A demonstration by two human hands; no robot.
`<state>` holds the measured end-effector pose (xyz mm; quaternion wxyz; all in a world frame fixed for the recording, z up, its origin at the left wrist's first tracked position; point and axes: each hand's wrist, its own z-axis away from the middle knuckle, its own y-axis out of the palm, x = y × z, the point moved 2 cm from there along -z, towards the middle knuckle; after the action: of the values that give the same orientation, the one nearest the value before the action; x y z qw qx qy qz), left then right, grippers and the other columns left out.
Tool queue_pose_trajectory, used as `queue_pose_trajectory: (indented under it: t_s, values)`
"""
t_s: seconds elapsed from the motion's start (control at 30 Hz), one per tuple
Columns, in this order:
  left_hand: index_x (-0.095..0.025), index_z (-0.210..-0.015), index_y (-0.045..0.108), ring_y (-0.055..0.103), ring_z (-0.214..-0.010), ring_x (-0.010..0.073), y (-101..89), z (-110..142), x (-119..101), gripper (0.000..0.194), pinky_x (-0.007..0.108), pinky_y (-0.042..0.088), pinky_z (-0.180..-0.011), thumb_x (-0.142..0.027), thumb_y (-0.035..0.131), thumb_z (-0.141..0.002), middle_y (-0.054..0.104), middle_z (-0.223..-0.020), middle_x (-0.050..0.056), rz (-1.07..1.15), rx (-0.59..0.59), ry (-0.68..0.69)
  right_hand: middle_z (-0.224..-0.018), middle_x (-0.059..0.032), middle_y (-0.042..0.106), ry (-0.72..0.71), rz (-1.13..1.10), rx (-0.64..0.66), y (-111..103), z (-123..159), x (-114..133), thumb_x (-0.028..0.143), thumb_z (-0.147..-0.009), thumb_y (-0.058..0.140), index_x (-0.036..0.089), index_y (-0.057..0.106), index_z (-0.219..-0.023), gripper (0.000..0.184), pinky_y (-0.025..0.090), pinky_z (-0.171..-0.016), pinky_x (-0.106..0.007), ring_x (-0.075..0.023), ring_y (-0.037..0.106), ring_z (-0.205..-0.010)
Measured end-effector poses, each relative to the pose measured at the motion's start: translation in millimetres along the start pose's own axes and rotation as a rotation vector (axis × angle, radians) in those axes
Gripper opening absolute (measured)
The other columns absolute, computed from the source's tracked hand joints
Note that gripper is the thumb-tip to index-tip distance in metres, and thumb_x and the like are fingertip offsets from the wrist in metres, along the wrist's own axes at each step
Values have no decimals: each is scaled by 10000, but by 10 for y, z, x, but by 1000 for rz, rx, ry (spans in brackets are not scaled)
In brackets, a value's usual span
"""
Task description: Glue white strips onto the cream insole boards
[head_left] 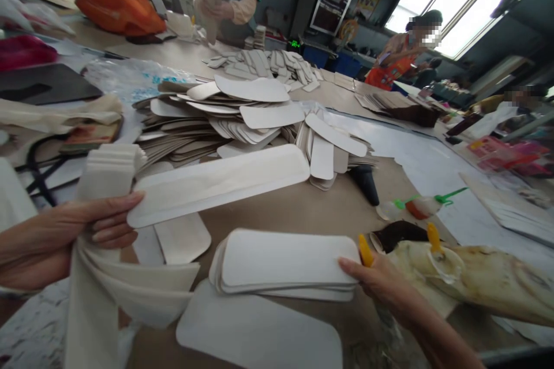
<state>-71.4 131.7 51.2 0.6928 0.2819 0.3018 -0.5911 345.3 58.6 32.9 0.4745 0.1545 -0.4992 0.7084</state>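
Observation:
My left hand (pixel 104 222) pinches the left end of a long white rounded panel (pixel 225 181), which has a cream strip lying along its middle. Folded cream fabric strips (pixel 110 170) stand behind that hand, and more hang down below it; whether its fingers also grip them I cannot tell. My right hand (pixel 385 279) is closed on the right end of a small stack of white rounded panels (pixel 288 259), its thumb on the top one. A yellow tip (pixel 366 251) shows right beside its fingers. Under the stack lies another wide white panel (pixel 259 331).
A large pile of white panels (pixel 255 89) covers the middle of the table. To the right are a black cone (pixel 364 181), small bottles with green tips (pixel 426 206) and a stained cream bag (pixel 489 277). An orange bag (pixel 116 3) sits far left. Other people work beyond.

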Motion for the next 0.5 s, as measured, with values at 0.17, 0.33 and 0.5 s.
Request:
queue_pose_trajectory:
  t_s: [0.17, 0.33, 0.5]
  values:
    - [-185, -546, 367, 332, -351, 8, -39, 22, 182, 333, 121, 276, -369, -177, 679, -662, 378, -389, -109, 251, 134, -182, -751, -44, 668, -92, 64, -13, 160, 5, -72, 429, -649, 603, 143, 627, -774, 313, 453, -614, -245, -194, 592, -700]
    - [-184, -541, 399, 326, -344, 14, -85, 77, 262, 322, 115, 290, -350, -175, 707, -633, 382, -377, -106, 243, 131, -142, -599, -18, 613, -62, 208, -91, 126, 20, -73, 450, -649, 591, 148, 592, -721, 311, 415, -501, -241, -183, 569, -591]
    - [-191, -494, 437, 320, -338, 37, -203, 45, 356, 354, 145, 299, -307, -240, 788, -514, 376, -360, -85, 185, 102, -128, -565, -14, 590, 70, 116, -12, 151, 47, -98, 487, -659, 595, 165, 567, -808, 357, 396, -447, -244, -184, 564, -534]
